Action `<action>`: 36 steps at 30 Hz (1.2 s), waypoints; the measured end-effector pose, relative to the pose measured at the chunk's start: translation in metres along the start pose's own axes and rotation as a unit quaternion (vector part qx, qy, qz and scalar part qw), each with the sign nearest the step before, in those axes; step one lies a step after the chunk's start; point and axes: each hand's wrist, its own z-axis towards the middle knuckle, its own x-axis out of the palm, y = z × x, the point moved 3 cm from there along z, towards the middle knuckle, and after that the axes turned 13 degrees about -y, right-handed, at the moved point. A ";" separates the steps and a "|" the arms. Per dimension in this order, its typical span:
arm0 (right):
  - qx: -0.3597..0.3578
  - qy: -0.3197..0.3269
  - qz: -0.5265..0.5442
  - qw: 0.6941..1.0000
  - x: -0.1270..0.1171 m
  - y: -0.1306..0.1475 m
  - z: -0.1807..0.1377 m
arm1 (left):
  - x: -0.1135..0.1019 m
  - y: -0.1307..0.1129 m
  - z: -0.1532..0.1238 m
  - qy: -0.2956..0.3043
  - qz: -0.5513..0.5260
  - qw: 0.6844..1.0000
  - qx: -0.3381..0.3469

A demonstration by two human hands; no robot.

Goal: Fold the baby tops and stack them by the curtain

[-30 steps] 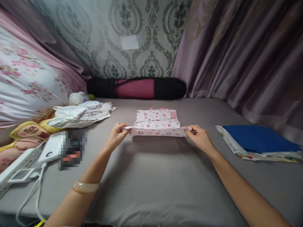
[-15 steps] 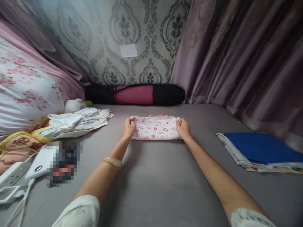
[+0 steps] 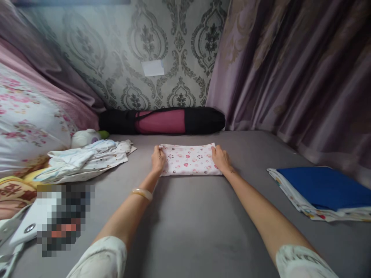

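Observation:
A folded white cloth [image 3: 188, 160] with a pink heart and flower print lies in a flat rectangle on the grey sheet. My left hand [image 3: 158, 159] pinches its left edge near the far corner. At the far right corner, my right hand [image 3: 221, 158] has its fingers closed on the cloth's edge. The fabric looks drawn straight between the two hands. What kind of cloth piece it is, I cannot tell.
Blue folded fabric [image 3: 324, 187] tops a patterned stack at the right. Loose white clothes [image 3: 87, 158] lie at the left, near a white power bank [image 3: 36, 218] with a cable. A black and maroon long bag [image 3: 162, 121] rests along the wall.
The cloth's far edge has come down flat, and the pink bit behind it no longer shows. My right hand has shifted slightly left. The view has tilted and turned a little.

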 end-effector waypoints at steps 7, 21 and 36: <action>0.003 0.006 -0.004 1.000 0.013 -0.001 0.009 | 0.015 0.001 0.008 0.023 0.068 0.997 -0.004; 0.074 0.041 0.004 0.996 0.025 -0.004 0.014 | 0.024 0.005 0.010 0.027 0.131 0.991 -0.006; 0.122 0.135 0.053 0.982 0.006 -0.021 -0.009 | -0.033 0.017 -0.005 0.196 0.179 0.964 -0.003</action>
